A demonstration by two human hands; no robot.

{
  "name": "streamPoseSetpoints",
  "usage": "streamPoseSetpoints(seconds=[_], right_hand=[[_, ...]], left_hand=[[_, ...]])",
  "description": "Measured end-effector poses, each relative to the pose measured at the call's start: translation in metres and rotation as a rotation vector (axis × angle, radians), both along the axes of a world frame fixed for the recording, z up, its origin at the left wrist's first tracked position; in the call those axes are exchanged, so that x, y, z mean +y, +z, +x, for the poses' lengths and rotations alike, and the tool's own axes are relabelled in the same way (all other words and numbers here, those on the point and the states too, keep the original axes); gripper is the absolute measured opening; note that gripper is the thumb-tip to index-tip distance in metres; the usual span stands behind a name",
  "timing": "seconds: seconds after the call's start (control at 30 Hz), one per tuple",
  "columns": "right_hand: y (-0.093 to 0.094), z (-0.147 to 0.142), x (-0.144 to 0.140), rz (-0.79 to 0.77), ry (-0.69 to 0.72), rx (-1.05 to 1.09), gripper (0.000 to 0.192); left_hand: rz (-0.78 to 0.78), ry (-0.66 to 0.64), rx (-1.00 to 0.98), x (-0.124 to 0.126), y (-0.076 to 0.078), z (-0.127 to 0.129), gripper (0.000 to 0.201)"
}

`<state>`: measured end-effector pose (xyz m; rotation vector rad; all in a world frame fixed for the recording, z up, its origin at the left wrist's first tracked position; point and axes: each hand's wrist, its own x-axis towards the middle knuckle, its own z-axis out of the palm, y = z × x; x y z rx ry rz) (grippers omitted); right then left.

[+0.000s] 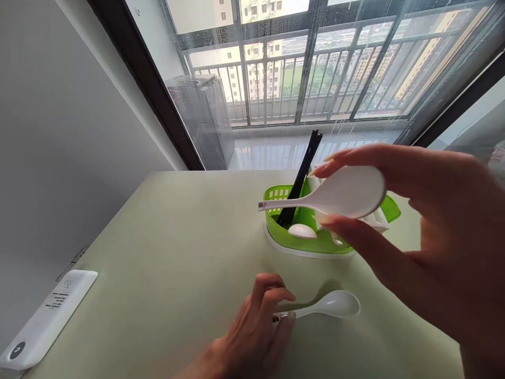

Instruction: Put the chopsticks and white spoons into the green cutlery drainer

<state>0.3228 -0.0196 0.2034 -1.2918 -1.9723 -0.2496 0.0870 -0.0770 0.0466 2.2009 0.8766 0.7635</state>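
Close to the camera, my right hand (434,231) pinches a white spoon (343,192) by the edges of its bowl, between thumb and fingers. The handle of this spoon points left, with small dark print at its end, in front of a green basket (282,239). Lower down, my left hand (260,321) has its curled fingers and thumb around the printed handle end of a second white spoon (337,304). That spoon's bowl faces up and to the right, low over the table. Part of the handle is hidden by the thumb.
Black chopsticks (303,173) lean in the basket, which has a white base. A further white spoon's bowl (302,231) shows at its front. A long white printed object (51,316) lies at the left edge of the pale green table (177,237). Behind stands a window.
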Motion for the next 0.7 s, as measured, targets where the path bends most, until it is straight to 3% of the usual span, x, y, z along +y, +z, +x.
streamPoseSetpoints(seconds=[0.23,0.43,0.7], right_hand=[[-0.012,-0.014,-0.005,0.162,0.001,-0.068,0.032],[-0.013,-0.016,-0.002,0.115,0.078,-0.063,0.024],[-0.012,-0.012,-0.001,0.085,0.087,-0.080,0.033]], left_hand=[[0.022,-0.015,0.051,0.002,0.005,0.002,0.030],[0.036,-0.038,0.091,0.003,0.007,0.002,0.027],[0.019,-0.058,0.126,0.002,0.010,0.003,0.029]])
